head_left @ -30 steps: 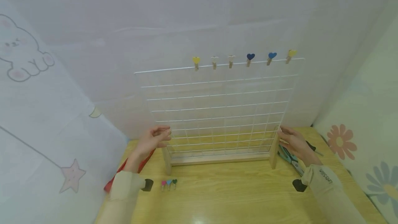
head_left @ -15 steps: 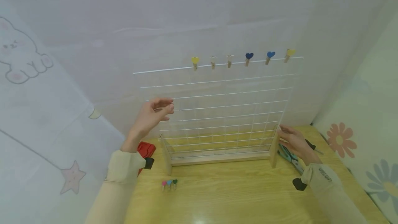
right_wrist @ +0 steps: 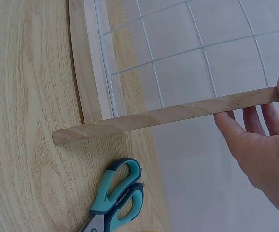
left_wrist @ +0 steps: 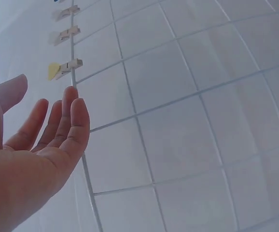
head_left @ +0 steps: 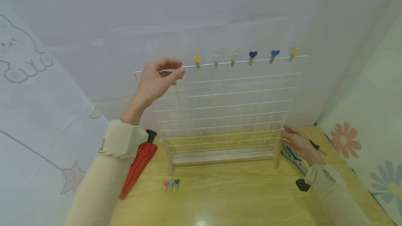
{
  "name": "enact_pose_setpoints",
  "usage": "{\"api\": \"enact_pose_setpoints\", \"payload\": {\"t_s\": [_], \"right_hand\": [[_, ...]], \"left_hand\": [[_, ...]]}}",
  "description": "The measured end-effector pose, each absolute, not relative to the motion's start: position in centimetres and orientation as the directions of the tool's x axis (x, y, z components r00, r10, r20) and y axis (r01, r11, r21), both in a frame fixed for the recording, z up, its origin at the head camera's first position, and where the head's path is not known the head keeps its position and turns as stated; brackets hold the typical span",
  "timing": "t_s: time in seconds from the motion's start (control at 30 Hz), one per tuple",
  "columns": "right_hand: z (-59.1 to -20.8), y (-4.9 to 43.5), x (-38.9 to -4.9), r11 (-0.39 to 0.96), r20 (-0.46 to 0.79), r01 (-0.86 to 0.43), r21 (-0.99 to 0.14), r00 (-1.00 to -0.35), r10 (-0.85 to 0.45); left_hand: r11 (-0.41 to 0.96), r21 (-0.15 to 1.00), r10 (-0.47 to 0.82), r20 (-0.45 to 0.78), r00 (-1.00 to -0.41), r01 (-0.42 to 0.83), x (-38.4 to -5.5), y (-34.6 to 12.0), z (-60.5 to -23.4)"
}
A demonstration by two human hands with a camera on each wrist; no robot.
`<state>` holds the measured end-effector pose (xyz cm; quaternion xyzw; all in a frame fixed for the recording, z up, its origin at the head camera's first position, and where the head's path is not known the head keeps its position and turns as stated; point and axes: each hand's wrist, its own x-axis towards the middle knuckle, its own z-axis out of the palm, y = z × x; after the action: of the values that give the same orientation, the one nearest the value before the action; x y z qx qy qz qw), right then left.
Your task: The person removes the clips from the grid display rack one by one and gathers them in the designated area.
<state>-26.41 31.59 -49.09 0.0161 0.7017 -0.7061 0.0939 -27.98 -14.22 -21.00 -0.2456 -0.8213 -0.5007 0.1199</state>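
A white wire grid (head_left: pixel 226 108) stands upright in a wooden stand (head_left: pixel 223 159). Along the right part of its top bar sit several small clothespins with hearts, the leftmost a yellow heart clothespin (head_left: pixel 197 62). My left hand (head_left: pixel 157 81) is at the top bar, just left of that clothespin. Its thumb stands apart from the gently bent fingers in the left wrist view, with nothing between them. My right hand (right_wrist: pixel 262 147) grips the upper end of the stand's right wooden post (right_wrist: pixel 168 115), thumb on one side and fingers on the other.
On the table (head_left: pixel 226 191) lie pink, blue and green heart clothespins (head_left: pixel 171 185), front left of the stand. A red sheath with a black handle (head_left: pixel 139 165) lies to the left. Teal-handled scissors (right_wrist: pixel 122 193) lie beside the right post. A pale curtain (head_left: pixel 201 16) hangs behind.
My left hand has risen from the left post up to the top bar, uncovering the red sheath. My right hand has stayed on the right post.
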Motion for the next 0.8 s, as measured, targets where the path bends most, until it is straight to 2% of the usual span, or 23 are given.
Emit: {"api": "enact_pose_setpoints", "payload": {"t_s": [0.23, 0.5, 0.63, 0.8], "right_hand": [[-49.2, 31.6, -26.4, 0.021, -0.153, 0.151, -0.988, -0.983, -0.107], [-49.3, 31.5, -26.3, 0.016, -0.166, 0.165, -0.986, -0.980, -0.108], [-49.4, 31.5, -26.5, 0.014, -0.160, 0.159, -0.987, -0.981, -0.109], [-49.6, 31.4, -26.6, 0.019, -0.159, 0.158, -0.987, -0.981, -0.109]], "left_hand": [[0.403, 0.737, 0.231, 0.492, -0.840, 0.542, -28.5, -13.2, -18.5], [0.569, 0.628, 0.202, 0.519, -0.831, 0.531, -29.5, -12.1, -17.2], [0.583, 0.619, 0.244, 0.485, -0.840, 0.526, -30.1, -11.9, -17.1], [0.628, 0.615, 0.292, 0.382, -0.877, 0.477, -30.5, -11.5, -17.0]]}}
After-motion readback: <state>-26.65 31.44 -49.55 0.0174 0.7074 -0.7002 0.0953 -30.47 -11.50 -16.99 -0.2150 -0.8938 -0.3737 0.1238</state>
